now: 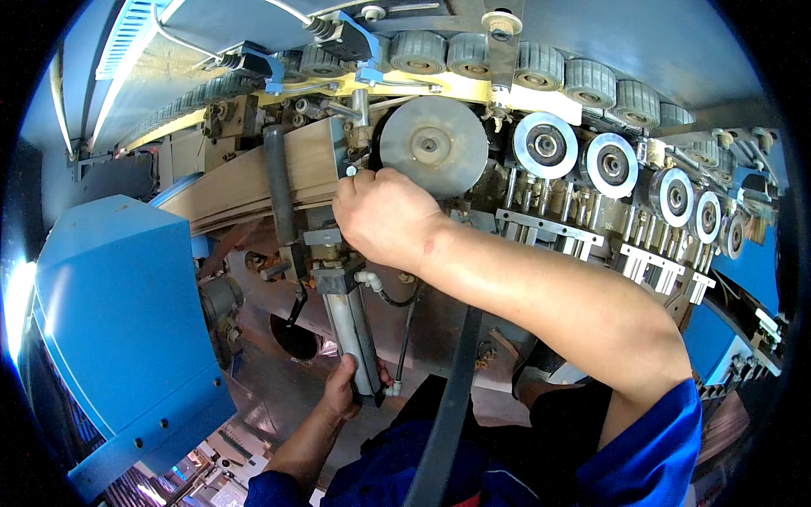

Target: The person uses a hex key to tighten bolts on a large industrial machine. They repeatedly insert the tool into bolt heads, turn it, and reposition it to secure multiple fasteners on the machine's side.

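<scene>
My left hand [340,389] is wrapped round the lower end of a grey metal air cylinder [345,325], which hangs upright below a machine bracket. Its thumb lies along the cylinder's side, and fingertips show on the far side. Higher up, my right hand [384,218] is closed, knuckles up, at the end of a brown wood-coloured band [270,179], close to a blue-grey plate [339,145]. What its fingers grip is hidden behind the hand. A large grey disc [433,145] stands just beyond it. A dark upright roller [277,169] crosses the band.
Several shiny wheels [546,145] with slotted metal blocks run along the right. Black ribbed rollers [418,52] line the back. A large blue housing [127,313] stands on the left. A dark bar [448,406] passes close before my body. An air hose [408,338] hangs beside the cylinder.
</scene>
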A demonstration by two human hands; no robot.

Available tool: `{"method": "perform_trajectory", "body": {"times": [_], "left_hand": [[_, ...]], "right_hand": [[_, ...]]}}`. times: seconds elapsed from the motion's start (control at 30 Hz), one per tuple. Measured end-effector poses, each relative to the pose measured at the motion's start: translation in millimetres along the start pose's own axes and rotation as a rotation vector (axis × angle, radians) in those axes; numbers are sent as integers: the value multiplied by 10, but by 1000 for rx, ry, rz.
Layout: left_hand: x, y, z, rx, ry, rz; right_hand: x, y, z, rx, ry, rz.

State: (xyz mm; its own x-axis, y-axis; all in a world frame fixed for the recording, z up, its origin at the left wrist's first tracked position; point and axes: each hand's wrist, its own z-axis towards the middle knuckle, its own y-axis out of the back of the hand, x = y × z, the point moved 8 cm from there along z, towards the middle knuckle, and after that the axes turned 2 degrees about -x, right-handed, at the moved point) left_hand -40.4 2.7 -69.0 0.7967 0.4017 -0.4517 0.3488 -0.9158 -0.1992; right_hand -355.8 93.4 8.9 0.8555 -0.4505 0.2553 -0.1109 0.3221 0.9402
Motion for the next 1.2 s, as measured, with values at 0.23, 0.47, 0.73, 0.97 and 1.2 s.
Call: {"method": "perform_trajectory", "body": {"times": [0.23,0.47,0.73,0.97,1.2], "left_hand": [[-16,-39,169,-9,-23,-23],[-76,-129,70,-1,11,-39],[-65,-89,21,-17,-8,7],[-49,2,-87,-35,8,3],[20,57,131,9,11,76]], "right_hand": [[-130,-25,55,-76,99,5],[-106,-6,42,-11,67,27],[-20,223,-213,25,-110,126],[-335,1128,-731,98,-132,1819],[37,1840,-1105,-165,352,2281]]}}
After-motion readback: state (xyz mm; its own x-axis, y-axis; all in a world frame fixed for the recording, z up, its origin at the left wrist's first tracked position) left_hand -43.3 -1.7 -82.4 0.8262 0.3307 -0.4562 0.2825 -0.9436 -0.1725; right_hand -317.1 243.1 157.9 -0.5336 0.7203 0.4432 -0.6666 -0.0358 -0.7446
